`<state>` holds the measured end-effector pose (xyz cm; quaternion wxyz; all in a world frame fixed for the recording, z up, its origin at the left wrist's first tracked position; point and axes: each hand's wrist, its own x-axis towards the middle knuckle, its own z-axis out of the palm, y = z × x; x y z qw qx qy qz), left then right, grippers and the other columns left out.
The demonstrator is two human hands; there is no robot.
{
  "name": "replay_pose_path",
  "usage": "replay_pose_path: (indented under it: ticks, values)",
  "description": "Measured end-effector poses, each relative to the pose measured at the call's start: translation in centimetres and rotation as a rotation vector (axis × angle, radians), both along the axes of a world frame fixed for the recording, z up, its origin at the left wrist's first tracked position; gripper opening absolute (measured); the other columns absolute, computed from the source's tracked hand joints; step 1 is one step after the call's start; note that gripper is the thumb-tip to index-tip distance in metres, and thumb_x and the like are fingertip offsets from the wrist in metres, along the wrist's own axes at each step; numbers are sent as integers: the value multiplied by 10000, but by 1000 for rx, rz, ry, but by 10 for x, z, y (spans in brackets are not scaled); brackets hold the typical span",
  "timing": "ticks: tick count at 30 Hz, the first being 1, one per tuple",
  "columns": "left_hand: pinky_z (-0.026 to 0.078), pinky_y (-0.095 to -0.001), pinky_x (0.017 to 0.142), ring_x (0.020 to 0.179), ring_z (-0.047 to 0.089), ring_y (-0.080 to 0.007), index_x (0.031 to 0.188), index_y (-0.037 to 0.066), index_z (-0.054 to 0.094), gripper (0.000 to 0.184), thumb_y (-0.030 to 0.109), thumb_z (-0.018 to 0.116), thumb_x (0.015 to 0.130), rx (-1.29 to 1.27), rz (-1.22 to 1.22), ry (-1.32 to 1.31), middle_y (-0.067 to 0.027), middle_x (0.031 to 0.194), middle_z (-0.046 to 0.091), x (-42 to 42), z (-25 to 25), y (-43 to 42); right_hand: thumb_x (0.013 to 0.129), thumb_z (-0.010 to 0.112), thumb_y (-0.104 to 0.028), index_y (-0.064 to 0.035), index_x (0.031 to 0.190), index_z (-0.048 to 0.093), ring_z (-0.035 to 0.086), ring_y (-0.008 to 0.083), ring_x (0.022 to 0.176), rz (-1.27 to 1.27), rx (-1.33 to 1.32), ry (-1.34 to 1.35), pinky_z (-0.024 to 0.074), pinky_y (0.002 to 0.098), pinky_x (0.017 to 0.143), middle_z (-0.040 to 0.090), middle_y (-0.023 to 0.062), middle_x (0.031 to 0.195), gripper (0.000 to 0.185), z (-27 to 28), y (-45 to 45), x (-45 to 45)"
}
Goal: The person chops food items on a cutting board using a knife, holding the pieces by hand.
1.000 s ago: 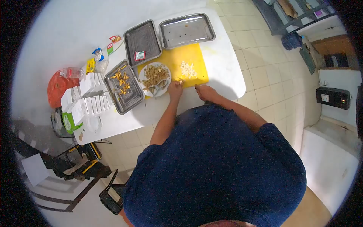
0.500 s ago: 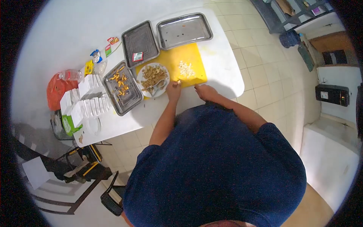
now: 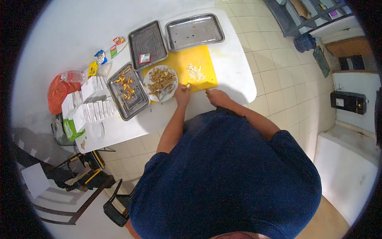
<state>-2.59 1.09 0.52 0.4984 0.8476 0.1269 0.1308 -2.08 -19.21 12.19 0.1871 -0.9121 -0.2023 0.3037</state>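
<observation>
On the near edge of the yellow cutting board (image 3: 207, 59), my left hand (image 3: 182, 95) is closed with fingertips pinching a small pale piece of food (image 3: 188, 86). My right hand (image 3: 217, 98) is closed at the board's near right corner; a small dark tip shows by its fingers, too small to name. Chopped white pieces (image 3: 195, 72) lie scattered on the board between and beyond the hands. Left of them, a white plate (image 3: 150, 92) heaped with brown chopped food (image 3: 161, 79) overlaps the board, with a spoon (image 3: 162, 94) resting in it.
A metal tray (image 3: 127, 112) with orange strips stands left of the plate. Two more trays, one dark (image 3: 145, 42) with a red packet (image 3: 145, 58), one shiny (image 3: 195, 34), lie behind the board. White boxes (image 3: 95, 111), a plastic bottle (image 3: 73, 76) and packets crowd the table's left end.
The view has shifted very slightly. Both hands stay in nearly the same place at the board's near edge, and the food looks unchanged.
</observation>
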Motion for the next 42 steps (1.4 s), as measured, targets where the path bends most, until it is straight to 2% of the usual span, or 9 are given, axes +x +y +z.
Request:
replay_pose_path:
  ticks: [5,8,11,23,26,29,32,35,42]
  values:
    - [436,-302,595,609,550,-207,703,29,546,111,50,654,689,-85,2,-75,-102,670,572,-4,17,-5,898,416,-225,-44,1158,461,597,374,786,8,-51,22,475,481,676,600,205,828,319,27,6,-4]
    - [434,-309,598,612,542,-220,700,30,548,99,56,643,697,38,-16,-39,-99,677,567,-2,8,-2,901,405,-221,-50,1165,456,601,362,795,7,-133,37,481,469,678,600,198,854,318,34,9,-6]
    - [430,-309,593,607,539,-216,698,29,542,102,48,642,692,-27,20,-108,-95,675,562,0,-14,-2,903,393,-214,-56,1177,448,604,355,802,5,-122,12,484,470,686,600,190,879,321,28,11,-8]
    - [425,-305,567,590,538,-192,703,26,560,109,87,651,702,17,-6,-51,-84,642,566,1,-6,-1,873,418,-158,-16,1110,458,606,354,790,45,-83,-75,491,460,644,589,201,850,279,-4,15,-2]
    - [471,-276,627,657,587,-167,715,42,557,132,3,672,662,18,26,34,-83,737,614,2,-14,0,853,404,-122,5,1005,501,620,359,748,19,51,-189,495,492,616,614,205,830,220,-17,9,-2]
    - [471,-273,631,664,583,-157,709,45,549,150,28,692,667,0,31,62,-78,742,613,0,8,-4,881,436,-200,-35,1125,467,604,363,794,-9,-65,-63,486,473,671,597,204,868,296,13,9,-1]
    - [437,-321,592,627,569,-215,723,20,575,104,63,658,676,-41,54,-46,-105,668,588,2,-11,-3,884,435,-215,-42,1135,467,601,371,803,-27,-70,-9,486,473,676,601,202,885,307,24,9,-2]
    - [460,-274,605,629,566,-156,705,48,555,187,80,734,665,25,52,-55,-69,705,597,1,-17,-2,885,435,-219,-40,1128,470,601,375,793,-20,-91,44,485,476,677,605,203,853,304,14,9,-4]
    - [467,-279,617,624,569,-161,735,53,559,195,85,734,655,45,63,2,-70,693,594,2,-21,0,868,452,-185,-11,1048,491,605,376,757,6,16,-55,483,486,652,604,216,796,253,2,6,3]
